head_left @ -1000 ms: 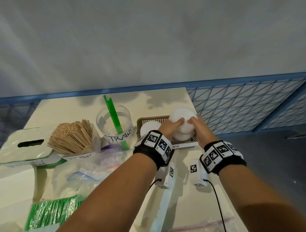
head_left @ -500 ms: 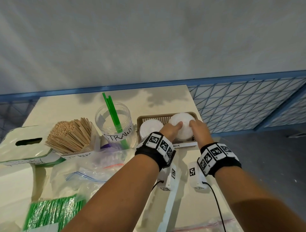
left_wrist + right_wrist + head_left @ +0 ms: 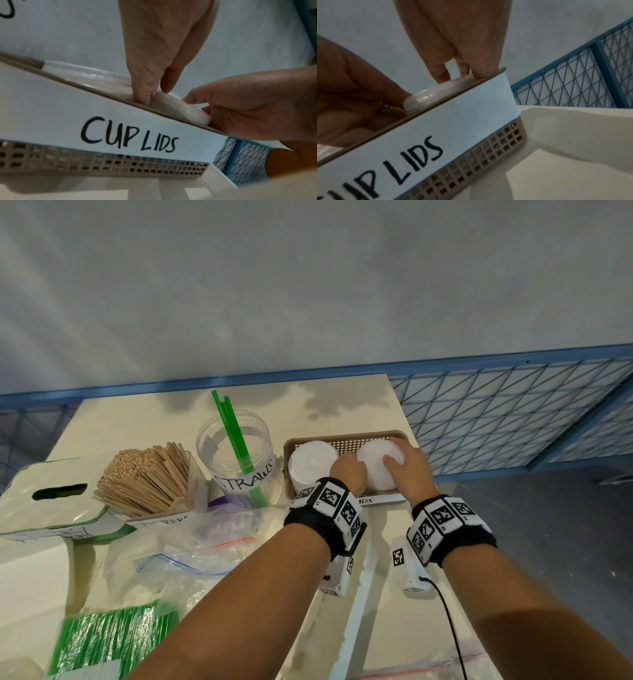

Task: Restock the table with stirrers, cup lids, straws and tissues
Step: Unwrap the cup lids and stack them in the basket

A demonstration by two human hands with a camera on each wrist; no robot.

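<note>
White plastic cup lids [image 3: 378, 465], 1 stack, sit upright in the right half of the basket [image 3: 346, 440], beside another stack. The left hand [image 3: 347, 472] and right hand [image 3: 409, 470] clasp its opposite sides, fingers curled, equally near.

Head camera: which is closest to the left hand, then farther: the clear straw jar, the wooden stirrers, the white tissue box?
From the left hand:
1. Clear plastic straw jar, just to its left.
2. Bundle of wooden stirrers, farther left.
3. White tissue box with the dark slot, at the far left edge.
</note>
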